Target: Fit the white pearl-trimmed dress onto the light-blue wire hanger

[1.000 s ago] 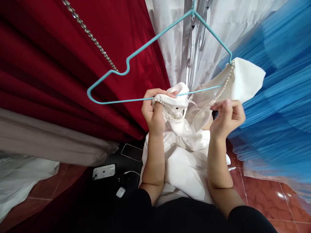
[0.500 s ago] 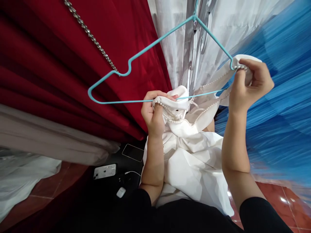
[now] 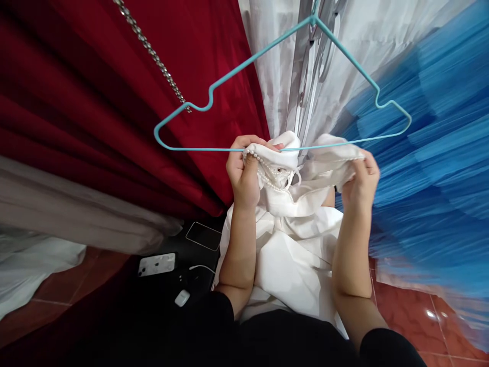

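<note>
A white dress with pearl-like beads along its neckline lies over my lap, its upper part raised. My left hand is closed on the dress's beaded edge, beside the lower bar of a light-blue hanger. White fabric is folded over that bar near my left fingers. My right hand pinches the other end of the beaded edge, just below the bar's right half. The hanger's right shoulder is bare. My right fingertips are partly hidden by the cloth.
Red cloth with a beaded chain hangs on the left, blue tulle on the right. White fabric hangs behind. On a black surface at lower left lie a phone, a dark-screened phone and a small white case.
My right hand has moved left and down with the dress edge, away from the hanger's right shoulder, which now shows in full. My left hand keeps its hold.
</note>
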Action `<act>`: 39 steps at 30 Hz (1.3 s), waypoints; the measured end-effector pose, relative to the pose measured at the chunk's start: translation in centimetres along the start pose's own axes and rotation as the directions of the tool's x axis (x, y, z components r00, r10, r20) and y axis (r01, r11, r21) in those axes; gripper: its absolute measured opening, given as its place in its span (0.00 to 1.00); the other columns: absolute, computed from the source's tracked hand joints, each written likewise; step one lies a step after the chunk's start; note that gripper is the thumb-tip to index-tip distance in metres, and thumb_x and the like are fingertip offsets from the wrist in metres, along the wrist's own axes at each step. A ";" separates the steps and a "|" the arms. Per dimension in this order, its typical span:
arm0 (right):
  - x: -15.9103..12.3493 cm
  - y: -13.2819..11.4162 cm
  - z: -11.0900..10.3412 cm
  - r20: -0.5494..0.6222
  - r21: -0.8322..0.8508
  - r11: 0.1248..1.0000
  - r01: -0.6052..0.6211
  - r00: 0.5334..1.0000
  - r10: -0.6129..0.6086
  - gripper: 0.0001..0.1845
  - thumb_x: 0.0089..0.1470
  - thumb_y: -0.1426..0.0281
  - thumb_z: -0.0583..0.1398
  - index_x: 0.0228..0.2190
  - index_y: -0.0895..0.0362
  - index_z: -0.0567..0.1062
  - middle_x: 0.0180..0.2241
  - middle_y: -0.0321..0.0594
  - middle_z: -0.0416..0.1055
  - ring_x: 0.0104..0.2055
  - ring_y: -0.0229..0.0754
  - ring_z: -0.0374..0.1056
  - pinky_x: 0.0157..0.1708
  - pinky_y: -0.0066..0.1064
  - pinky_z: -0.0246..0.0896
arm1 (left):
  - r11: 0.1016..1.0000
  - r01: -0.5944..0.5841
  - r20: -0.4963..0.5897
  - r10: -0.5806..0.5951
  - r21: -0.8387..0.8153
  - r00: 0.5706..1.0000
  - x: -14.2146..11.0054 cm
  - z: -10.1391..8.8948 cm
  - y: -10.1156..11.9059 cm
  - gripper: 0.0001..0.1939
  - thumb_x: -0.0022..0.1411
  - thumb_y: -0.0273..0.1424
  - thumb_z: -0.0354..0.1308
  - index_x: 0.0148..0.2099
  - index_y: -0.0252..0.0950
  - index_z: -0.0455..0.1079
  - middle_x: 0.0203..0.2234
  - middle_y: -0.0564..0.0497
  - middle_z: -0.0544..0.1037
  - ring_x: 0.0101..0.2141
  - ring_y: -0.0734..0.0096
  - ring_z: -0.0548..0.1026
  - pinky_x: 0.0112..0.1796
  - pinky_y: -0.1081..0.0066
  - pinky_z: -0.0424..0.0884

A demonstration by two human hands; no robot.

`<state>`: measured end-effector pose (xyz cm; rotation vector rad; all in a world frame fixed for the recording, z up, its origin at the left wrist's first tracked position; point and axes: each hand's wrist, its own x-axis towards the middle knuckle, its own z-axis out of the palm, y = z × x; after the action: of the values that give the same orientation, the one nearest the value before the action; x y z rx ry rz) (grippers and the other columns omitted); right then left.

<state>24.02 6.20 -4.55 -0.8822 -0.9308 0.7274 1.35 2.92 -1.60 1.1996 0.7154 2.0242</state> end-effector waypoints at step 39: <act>-3.4 -2.5 5.5 0.312 0.392 0.915 -0.100 0.950 -0.029 0.13 0.50 0.56 0.68 0.33 0.47 0.72 0.31 0.34 0.66 0.38 0.39 0.69 0.53 0.39 0.69 | 0.905 -0.334 0.112 0.315 0.264 0.942 2.3 -0.1 8.1 0.10 0.64 0.40 0.66 0.38 0.39 0.79 0.27 0.53 0.72 0.26 0.74 0.67 0.29 0.70 0.62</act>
<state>18.01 3.93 -1.88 -0.4226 -0.9946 1.0692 -1.75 -0.45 5.51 1.6372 0.8348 2.1883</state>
